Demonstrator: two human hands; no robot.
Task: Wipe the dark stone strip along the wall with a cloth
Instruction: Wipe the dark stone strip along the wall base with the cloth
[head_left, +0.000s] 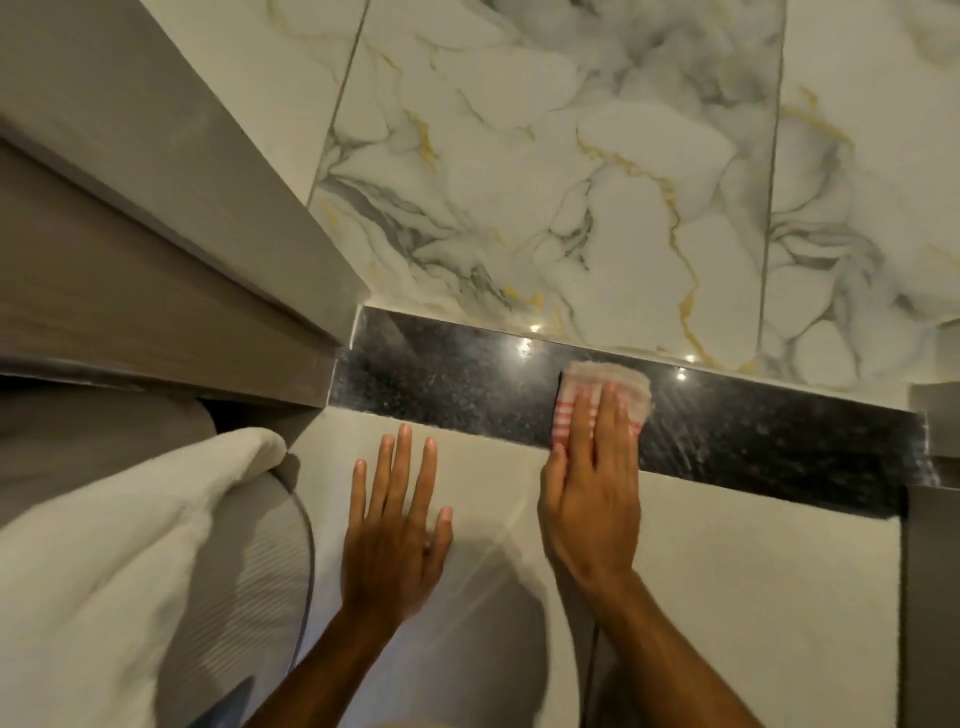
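Note:
A glossy black speckled stone strip (457, 384) runs from the left cabinet edge down to the right, between a pale plain wall panel below and marble tiles above. My right hand (592, 483) lies flat with its fingers pressing a red-and-white checked cloth (623, 384) against the middle of the strip. Most of the cloth shows above and beside the fingertips. My left hand (397, 525) rests flat on the pale panel (727, 571) just below the strip, fingers spread, holding nothing.
White marble tiles with grey and gold veins (571, 182) fill the wall above the strip. A grey wooden cabinet (130, 234) juts in at the left. A white towel (114, 545) and a grey ribbed object (249, 571) sit at lower left. A grey edge (930, 597) bounds the right.

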